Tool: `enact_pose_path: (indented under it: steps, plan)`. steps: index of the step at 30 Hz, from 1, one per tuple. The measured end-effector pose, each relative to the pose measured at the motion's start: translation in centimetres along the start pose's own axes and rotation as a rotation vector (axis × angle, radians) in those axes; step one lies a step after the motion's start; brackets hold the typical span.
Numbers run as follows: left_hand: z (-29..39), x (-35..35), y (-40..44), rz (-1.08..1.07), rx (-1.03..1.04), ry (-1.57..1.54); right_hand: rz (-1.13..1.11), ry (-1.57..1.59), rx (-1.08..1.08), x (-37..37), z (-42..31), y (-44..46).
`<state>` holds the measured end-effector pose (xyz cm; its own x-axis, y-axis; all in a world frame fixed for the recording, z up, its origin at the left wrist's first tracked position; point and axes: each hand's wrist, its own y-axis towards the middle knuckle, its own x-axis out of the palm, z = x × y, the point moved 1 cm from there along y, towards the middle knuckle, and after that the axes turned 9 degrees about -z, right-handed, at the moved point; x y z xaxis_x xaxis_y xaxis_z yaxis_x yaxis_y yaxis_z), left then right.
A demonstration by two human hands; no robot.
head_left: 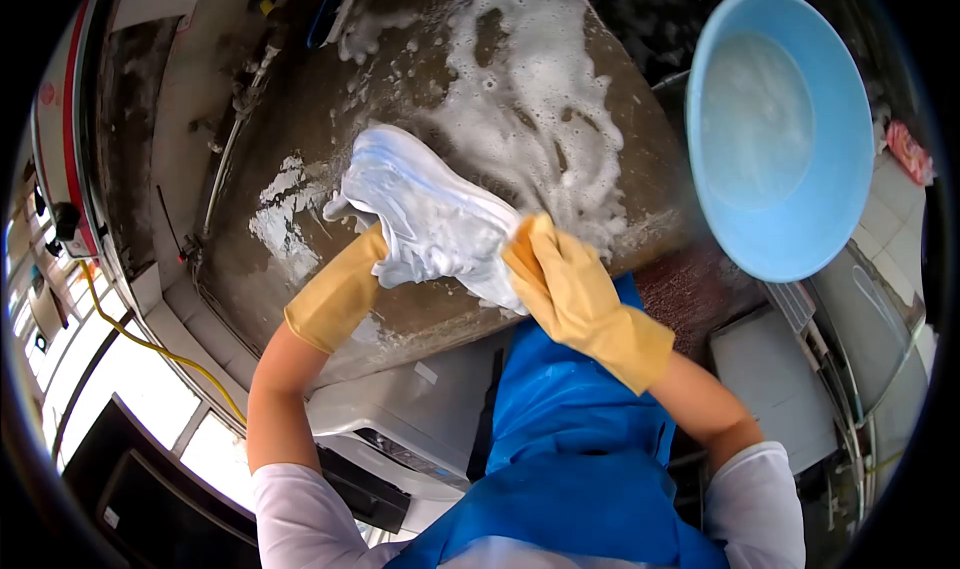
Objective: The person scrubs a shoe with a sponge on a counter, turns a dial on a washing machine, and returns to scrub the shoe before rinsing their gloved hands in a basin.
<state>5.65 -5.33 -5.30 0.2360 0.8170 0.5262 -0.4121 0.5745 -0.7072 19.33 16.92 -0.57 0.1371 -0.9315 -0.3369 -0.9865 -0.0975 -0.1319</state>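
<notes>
A wet white cloth [425,214], smeared with suds and bluish along its upper fold, is held up over the soapy slab [400,89]. Whether it is a garment cannot be made out. My left hand [345,284], in a yellow rubber glove, grips its lower left side; the fingertips are hidden behind the folds. At the cloth's right end, my gloved right hand [570,289] is closed on the edge, slightly blurred. Thick white foam [540,99] spreads over the slab beyond the cloth. A blue-handled brush [330,9] lies at the slab's far left.
A light blue basin [705,169] with cloudy water stands to the right. Pipes [235,119] run along the wall on the left. Beneath the slab's near edge is a grey-white appliance [420,409]. A yellow hose [160,349] hangs at the left.
</notes>
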Motion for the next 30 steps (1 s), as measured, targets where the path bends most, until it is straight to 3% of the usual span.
enact_pose_path:
  steps: [1, 2, 4, 5, 8, 10, 11, 14, 16, 17, 19, 20, 24, 26, 27, 28, 30]
  plan:
    - [-0.2, -0.2, 0.1, -0.006, 0.014, -0.024, -0.038, -0.038, -0.011, 0.2, 0.1, 2.2]
    - [-0.3, -0.5, 0.1, -0.007, 0.024, -0.040, -0.038, -0.240, -0.281, 0.8, 1.0, 5.5]
    - [-0.7, -0.8, 0.1, -0.010, 0.040, -0.074, -0.163, -0.157, -0.283, 2.6, 0.8, 13.4]
    - [-0.8, -0.9, 0.2, -0.010, 0.051, -0.096, -0.283, 0.120, -0.006, 3.0, -0.8, 16.2]
    - [-1.1, -1.2, 0.2, -0.020, 0.087, -0.149, -0.398, 0.075, 0.091, 2.2, -2.5, 15.0]
    - [-1.1, -1.8, 0.3, -0.023, 0.104, -0.182, -0.184, -0.331, -0.383, -0.1, -0.6, 9.0]
    - [-1.2, -1.9, 0.3, -0.026, 0.115, -0.199, -0.286, -0.457, -0.310, -1.6, 0.0, 5.2]
    - [-1.3, -2.3, 0.5, -0.034, 0.136, -0.238, -0.205, 0.319, 0.332, 0.2, -1.4, 2.9]
    - [-1.4, -2.5, 0.6, -0.035, 0.146, -0.254, -0.235, -0.084, -0.173, 0.6, -0.7, 8.7]
    - [-1.5, -2.5, 0.7, -0.035, 0.152, -0.263, -0.280, -0.149, -0.307, 1.4, -0.3, 13.1]
    - [-1.7, -2.3, 0.9, -0.040, 0.163, -0.273, -0.047, -0.304, -0.666, 3.9, 0.6, 19.3]
    - [-1.8, -2.3, 0.9, -0.040, 0.172, -0.279, -0.050, -0.306, -0.669, 3.8, 0.8, 18.7]
    - [-2.2, -2.8, 0.9, -0.039, 0.202, -0.324, -0.394, 0.234, -0.158, -0.8, 0.4, 9.7]
    - [-2.2, -2.9, 0.8, -0.041, 0.213, -0.342, -0.335, -0.200, -0.354, -1.5, 2.0, 0.9]
    - [-2.2, -3.0, 0.8, -0.041, 0.217, -0.348, -0.340, -0.203, -0.353, -1.4, 1.7, 1.6]
    - [-2.2, -3.0, 0.9, -0.047, 0.223, -0.349, -0.232, -0.256, -0.471, -1.1, 1.3, 3.3]
    - [-2.3, -3.0, 0.9, -0.051, 0.232, -0.353, -0.230, -0.216, -0.644, 0.6, 1.8, 10.6]
